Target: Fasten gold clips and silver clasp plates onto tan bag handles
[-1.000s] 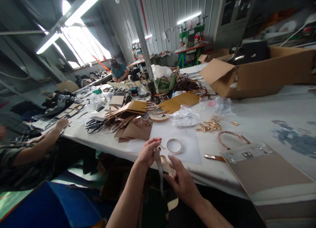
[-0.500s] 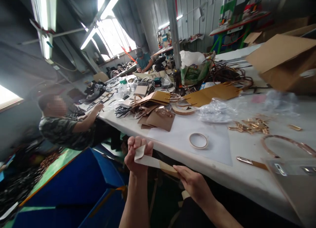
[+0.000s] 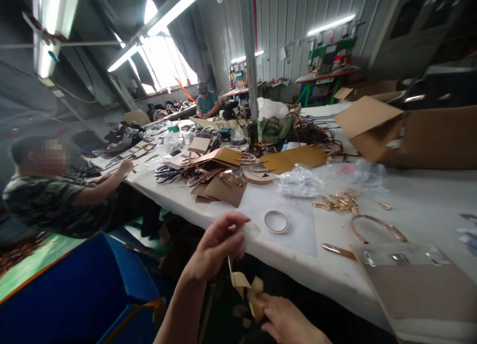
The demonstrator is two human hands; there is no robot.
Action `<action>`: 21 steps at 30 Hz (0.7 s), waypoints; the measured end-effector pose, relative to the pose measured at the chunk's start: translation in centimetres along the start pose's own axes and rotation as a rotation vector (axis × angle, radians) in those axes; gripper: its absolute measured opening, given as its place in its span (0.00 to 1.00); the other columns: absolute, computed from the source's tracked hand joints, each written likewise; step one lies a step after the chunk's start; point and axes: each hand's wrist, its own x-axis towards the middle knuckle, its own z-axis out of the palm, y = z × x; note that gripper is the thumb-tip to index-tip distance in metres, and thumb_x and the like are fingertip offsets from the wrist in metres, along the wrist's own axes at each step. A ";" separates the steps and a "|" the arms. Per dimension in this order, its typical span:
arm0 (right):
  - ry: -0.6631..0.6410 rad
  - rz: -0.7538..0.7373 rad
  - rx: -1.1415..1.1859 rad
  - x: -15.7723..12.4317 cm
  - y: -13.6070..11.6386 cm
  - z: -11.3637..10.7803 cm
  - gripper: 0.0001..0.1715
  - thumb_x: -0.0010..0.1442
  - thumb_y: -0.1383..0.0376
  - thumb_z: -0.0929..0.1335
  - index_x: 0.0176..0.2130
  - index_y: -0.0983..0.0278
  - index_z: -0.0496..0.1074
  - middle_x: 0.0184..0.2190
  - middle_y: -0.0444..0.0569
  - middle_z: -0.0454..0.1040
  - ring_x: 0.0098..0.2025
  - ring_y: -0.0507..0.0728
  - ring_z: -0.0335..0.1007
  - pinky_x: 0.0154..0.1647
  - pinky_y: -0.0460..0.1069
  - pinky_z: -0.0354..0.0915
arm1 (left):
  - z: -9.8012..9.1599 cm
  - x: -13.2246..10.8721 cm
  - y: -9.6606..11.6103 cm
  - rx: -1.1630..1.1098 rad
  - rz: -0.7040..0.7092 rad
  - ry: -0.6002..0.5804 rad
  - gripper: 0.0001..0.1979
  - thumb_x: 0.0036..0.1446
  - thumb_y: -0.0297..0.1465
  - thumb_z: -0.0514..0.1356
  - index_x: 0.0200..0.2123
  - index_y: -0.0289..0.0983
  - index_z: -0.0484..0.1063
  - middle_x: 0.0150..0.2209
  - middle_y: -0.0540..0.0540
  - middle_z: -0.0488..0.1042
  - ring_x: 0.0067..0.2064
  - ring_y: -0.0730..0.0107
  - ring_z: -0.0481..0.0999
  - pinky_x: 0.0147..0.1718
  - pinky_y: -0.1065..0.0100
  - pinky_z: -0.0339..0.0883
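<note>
My left hand (image 3: 220,242) is just off the table's front edge, its fingers closed on the whitish end of a pale strip (image 3: 241,280) that looks like tape or its backing paper. Below the hand the strip hangs slack, curling into tan loops. Lower down, my right hand (image 3: 285,316) has its fingers closed at those curled loops; its fingertips are partly blurred. A tape roll (image 3: 276,222) lies flat on a white sheet (image 3: 298,237) just beyond my left hand.
Brown panels (image 3: 225,187) are piled left of the roll. Gold metal fittings (image 3: 339,202), crumpled clear plastic (image 3: 300,180) and a handled bag panel (image 3: 417,284) lie to the right. A blue bin (image 3: 74,294) stands at lower left. A co-worker (image 3: 55,195) sits at the table's left.
The strip was stretched straight between my hands; now it hangs slack and curled. My right hand has moved lower, while my left has turned over. The view has shifted to the right.
</note>
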 end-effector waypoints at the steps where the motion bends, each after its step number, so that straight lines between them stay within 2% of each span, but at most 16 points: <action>1: -0.032 -0.014 0.057 -1.0 -0.1 -1.5 0.18 0.53 0.70 0.73 0.43 0.53 0.81 0.41 0.43 0.83 0.37 0.56 0.80 0.41 0.46 0.71 | 0.9 0.0 -0.8 0.070 -0.108 -0.079 0.16 0.65 0.33 0.64 0.56 0.44 0.74 0.39 0.47 0.69 0.32 0.77 0.70 0.30 0.76 0.67; 3: -0.014 0.025 0.191 -3.1 -0.2 -5.2 0.18 0.60 0.65 0.72 0.50 0.53 0.79 0.43 0.45 0.82 0.38 0.56 0.79 0.42 0.47 0.72 | 2.6 0.0 -2.1 0.178 -0.217 -0.197 0.22 0.66 0.32 0.64 0.62 0.45 0.69 0.41 0.47 0.68 0.37 0.72 0.70 0.36 0.72 0.69; 6: 0.296 0.140 0.346 -6.5 -0.3 -11.3 0.16 0.66 0.54 0.70 0.51 0.55 0.77 0.43 0.48 0.82 0.43 0.58 0.79 0.47 0.49 0.75 | 4.6 0.7 -3.5 0.286 -0.187 -0.334 0.27 0.64 0.30 0.64 0.66 0.46 0.66 0.41 0.46 0.68 0.40 0.69 0.70 0.38 0.70 0.69; 8: 0.502 0.157 0.425 -8.4 -0.7 -15.0 0.21 0.67 0.50 0.69 0.54 0.56 0.75 0.48 0.52 0.80 0.49 0.60 0.79 0.52 0.52 0.75 | 5.7 1.5 -4.0 0.332 -0.148 -0.440 0.30 0.63 0.28 0.63 0.67 0.46 0.64 0.41 0.46 0.70 0.39 0.68 0.71 0.37 0.70 0.69; 9: 0.549 0.147 0.456 -9.2 -1.0 -16.6 0.25 0.68 0.49 0.68 0.58 0.57 0.73 0.52 0.54 0.79 0.51 0.62 0.78 0.53 0.53 0.76 | 6.3 1.9 -4.1 0.350 -0.129 -0.493 0.31 0.63 0.27 0.63 0.68 0.46 0.64 0.42 0.45 0.71 0.39 0.67 0.71 0.36 0.70 0.69; 11: 0.505 0.117 0.511 -10.3 -1.8 -19.0 0.33 0.67 0.46 0.67 0.65 0.57 0.66 0.59 0.57 0.75 0.57 0.64 0.75 0.57 0.57 0.75 | 7.7 2.9 -4.2 0.388 -0.084 -0.585 0.32 0.62 0.25 0.62 0.68 0.45 0.64 0.43 0.44 0.73 0.40 0.65 0.74 0.37 0.69 0.70; 14: 0.304 0.120 0.616 -10.9 -2.8 -20.9 0.37 0.66 0.47 0.70 0.68 0.56 0.63 0.60 0.55 0.74 0.59 0.63 0.74 0.61 0.59 0.73 | 9.9 4.0 -4.3 0.414 -0.009 -0.688 0.32 0.62 0.23 0.59 0.68 0.45 0.65 0.48 0.41 0.77 0.46 0.59 0.77 0.45 0.63 0.72; 18: 0.194 0.148 0.622 -11.1 -3.2 -21.8 0.27 0.64 0.55 0.73 0.59 0.59 0.73 0.51 0.50 0.79 0.52 0.60 0.77 0.59 0.56 0.73 | 12.1 5.0 -4.8 0.383 0.029 -0.828 0.31 0.64 0.23 0.57 0.69 0.43 0.62 0.60 0.39 0.75 0.58 0.55 0.76 0.57 0.58 0.70; 21: 0.175 0.200 0.516 -11.7 -2.7 -22.5 0.15 0.64 0.57 0.73 0.48 0.61 0.78 0.40 0.47 0.80 0.43 0.57 0.77 0.48 0.50 0.75 | 12.7 5.4 -5.5 0.452 0.053 -0.863 0.29 0.64 0.24 0.59 0.67 0.42 0.63 0.60 0.39 0.75 0.56 0.58 0.78 0.55 0.60 0.71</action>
